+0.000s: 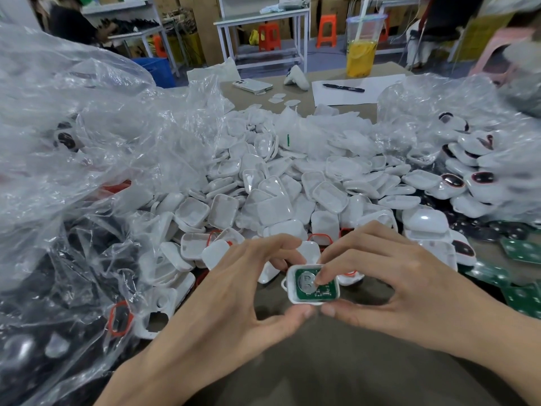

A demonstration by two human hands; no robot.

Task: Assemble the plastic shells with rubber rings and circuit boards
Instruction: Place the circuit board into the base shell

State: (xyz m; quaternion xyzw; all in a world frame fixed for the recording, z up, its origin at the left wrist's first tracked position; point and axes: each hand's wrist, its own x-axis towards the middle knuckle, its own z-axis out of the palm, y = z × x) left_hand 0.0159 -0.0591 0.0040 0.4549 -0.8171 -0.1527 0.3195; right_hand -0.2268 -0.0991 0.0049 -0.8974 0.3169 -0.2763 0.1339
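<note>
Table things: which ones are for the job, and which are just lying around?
For the job: shell held by left hand and right hand, circuit board inside it, pile of shells, red rubber ring, spare boards.
Just lying about: phone, pen, paper, yellow drink.

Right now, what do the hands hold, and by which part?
A white plastic shell with circuit board inside: left hand and right hand pinch its near edge, right forefinger on the board.
</note>
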